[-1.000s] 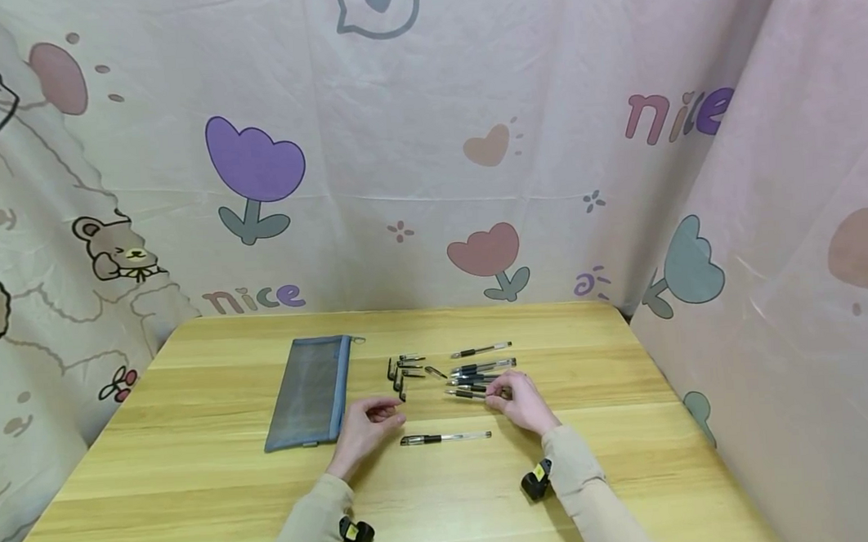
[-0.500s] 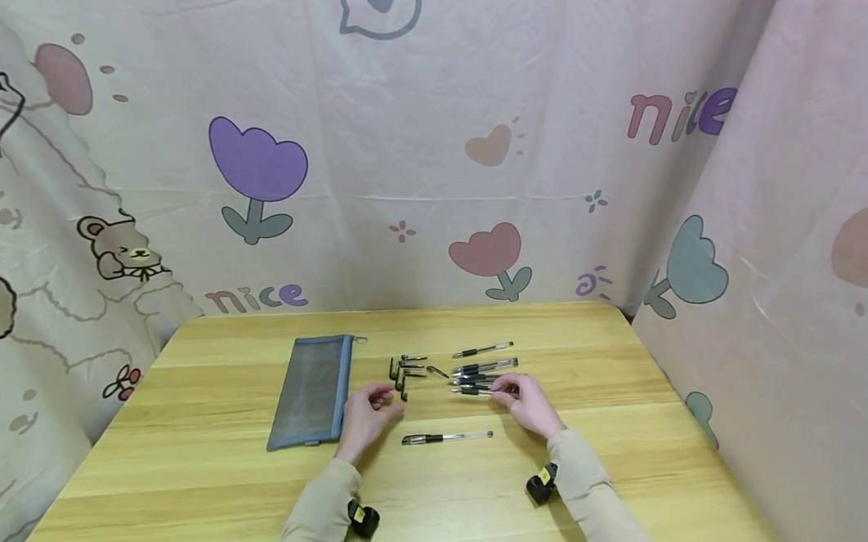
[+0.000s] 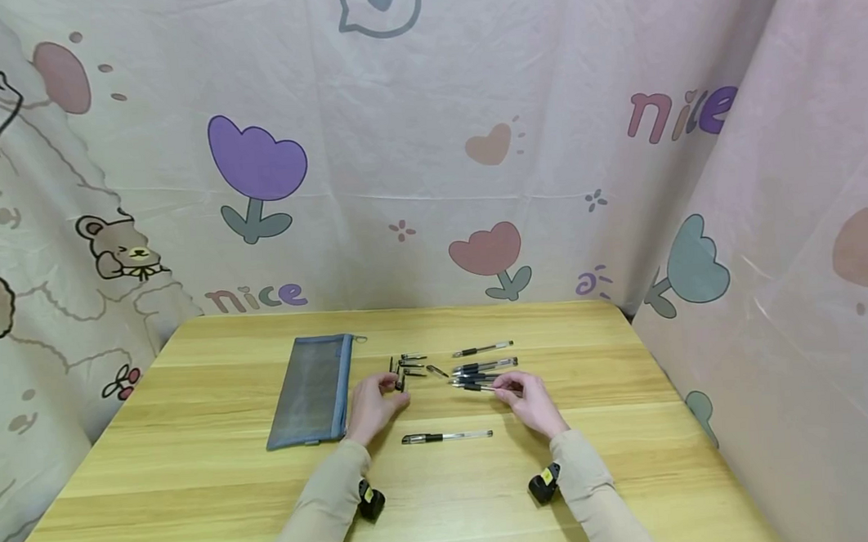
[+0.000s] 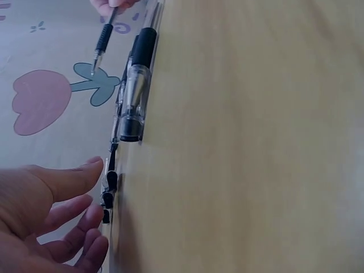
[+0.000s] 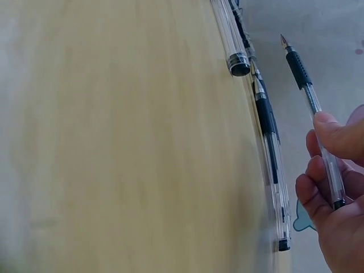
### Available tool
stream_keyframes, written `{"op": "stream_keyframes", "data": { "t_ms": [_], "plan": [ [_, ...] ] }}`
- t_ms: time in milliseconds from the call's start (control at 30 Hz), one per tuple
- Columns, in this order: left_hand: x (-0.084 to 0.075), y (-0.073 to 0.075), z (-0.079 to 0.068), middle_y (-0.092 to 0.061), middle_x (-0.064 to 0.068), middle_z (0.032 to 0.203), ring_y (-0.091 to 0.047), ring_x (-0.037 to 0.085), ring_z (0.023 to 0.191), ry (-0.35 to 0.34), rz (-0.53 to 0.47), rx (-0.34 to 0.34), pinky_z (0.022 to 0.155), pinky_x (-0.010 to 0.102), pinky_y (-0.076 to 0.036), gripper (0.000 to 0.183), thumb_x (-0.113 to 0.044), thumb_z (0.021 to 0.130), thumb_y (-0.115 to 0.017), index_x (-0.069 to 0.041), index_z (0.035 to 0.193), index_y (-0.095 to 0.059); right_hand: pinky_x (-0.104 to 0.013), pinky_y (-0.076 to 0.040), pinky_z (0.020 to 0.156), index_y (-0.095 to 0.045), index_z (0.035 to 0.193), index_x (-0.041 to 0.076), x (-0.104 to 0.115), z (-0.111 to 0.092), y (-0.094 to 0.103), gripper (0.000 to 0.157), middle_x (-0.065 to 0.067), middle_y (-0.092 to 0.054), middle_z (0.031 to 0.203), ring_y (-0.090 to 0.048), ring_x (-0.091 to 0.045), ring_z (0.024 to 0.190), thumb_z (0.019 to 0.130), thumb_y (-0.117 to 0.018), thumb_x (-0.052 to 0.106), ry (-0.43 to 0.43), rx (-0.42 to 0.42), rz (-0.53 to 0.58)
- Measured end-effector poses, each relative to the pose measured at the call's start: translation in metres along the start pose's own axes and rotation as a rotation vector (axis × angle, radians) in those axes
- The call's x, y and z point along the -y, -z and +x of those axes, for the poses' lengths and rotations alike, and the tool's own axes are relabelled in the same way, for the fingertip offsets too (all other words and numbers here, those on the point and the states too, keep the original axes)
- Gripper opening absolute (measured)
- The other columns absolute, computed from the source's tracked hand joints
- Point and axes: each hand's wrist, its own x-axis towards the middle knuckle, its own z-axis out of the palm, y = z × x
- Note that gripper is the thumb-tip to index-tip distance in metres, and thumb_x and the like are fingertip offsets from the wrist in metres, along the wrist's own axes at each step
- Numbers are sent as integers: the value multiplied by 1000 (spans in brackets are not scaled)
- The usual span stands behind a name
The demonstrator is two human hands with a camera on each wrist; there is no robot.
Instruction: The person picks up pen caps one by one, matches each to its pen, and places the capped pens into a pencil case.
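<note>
My right hand (image 3: 528, 401) pinches an uncapped gel pen (image 5: 298, 71) between thumb and fingers. Its bare tip points left, and the black grip shows ahead of the fingers. My left hand (image 3: 373, 407) is at the small pile of pen caps (image 3: 413, 365), thumb and fingers spread apart around the nearest ones. In the left wrist view, the black cap ends (image 4: 108, 199) stand right at the fingertips. Closer to me on the table lies a capped gel pen (image 3: 446, 437), between the two forearms. Several uncapped pens (image 3: 486, 366) lie just beyond the right hand.
A grey mesh zip pouch (image 3: 308, 392) with blue edging lies flat to the left of the left hand. The wooden table (image 3: 195, 496) ends at a printed curtain (image 3: 400, 183) behind. Another curtain hangs along the right side.
My left hand has moved forward to the pen caps, its fingers reaching around the nearest. The right hand, holding the pen, has shifted slightly forward and right.
</note>
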Motion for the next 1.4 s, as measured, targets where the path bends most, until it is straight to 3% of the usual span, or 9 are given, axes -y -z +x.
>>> {"op": "stream_keyframes", "data": {
  "t_ms": [233,567,800,1100,1233,1400],
  "plan": [
    [-1,-5,10,-72,16,102,-65,30,96,-50,51,-18,93,48,-51,37,-13,80,-84,1,112,-72,-24,-53,84,-73,98,8,-2,0,3,12,-4,-72,94,-63,-12,87,90,-69,1,-22,-5,1],
    [1,-8,15,-71,13,94,-64,27,89,-56,82,-24,85,45,-52,32,-13,79,-85,0,106,-74,-31,-55,87,-73,98,7,-3,-1,4,12,-7,-73,96,-65,-14,89,90,-69,0,-15,-7,2],
    [2,-8,15,-72,12,89,-65,26,86,-46,76,-5,87,46,-53,31,-11,80,-84,1,107,-73,-29,-53,88,-73,97,7,-2,-1,4,11,-5,-72,94,-65,-14,90,89,-70,1,-25,2,2],
    [2,-7,13,-73,10,83,-67,26,82,-53,32,-18,88,47,-53,24,-7,80,-83,-1,101,-74,-37,-54,90,-73,99,6,-2,-2,3,10,-4,-73,94,-65,-15,90,89,-70,2,-17,7,-15],
    [2,-6,12,-72,11,83,-65,23,80,-60,18,-19,84,44,-52,22,-5,80,-83,0,99,-74,-36,-54,89,-73,99,6,-2,-1,3,11,-4,-73,95,-65,-14,90,90,-70,1,-13,4,-14],
    [3,-4,10,-71,11,83,-61,17,75,-67,-3,-21,72,32,-49,20,-2,81,-81,1,99,-75,-32,-54,88,-73,99,6,-1,-1,3,11,-4,-73,94,-64,-14,90,89,-70,1,-10,4,-10]
  ]
}}
